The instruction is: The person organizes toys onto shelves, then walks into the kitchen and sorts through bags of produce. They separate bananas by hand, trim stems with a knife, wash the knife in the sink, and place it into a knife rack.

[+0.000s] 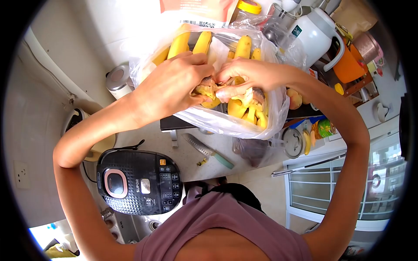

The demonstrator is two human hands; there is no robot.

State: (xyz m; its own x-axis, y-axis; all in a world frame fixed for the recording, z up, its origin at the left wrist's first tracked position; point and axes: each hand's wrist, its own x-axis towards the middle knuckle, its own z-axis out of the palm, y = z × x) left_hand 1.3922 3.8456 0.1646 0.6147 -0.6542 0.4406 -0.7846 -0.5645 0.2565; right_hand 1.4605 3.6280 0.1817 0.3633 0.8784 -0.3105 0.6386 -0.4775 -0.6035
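Note:
Yellow bananas fill a clear plastic bag on a dark raised stand at the back of the counter. Over the bag's left half, my left hand curls its fingers around the brownish stem end of a banana bunch. My right hand is closed close beside it, thumb and fingers pinching at the stems between the two hands. Just below my right thumb shows another bunch's crown. My fingers partly hide what they grip. White wrapping lies among the bananas.
A knife with a green handle lies on the counter below the bag. The black rice cooker is at the lower left. To the right are a white kettle, an orange container and a round can.

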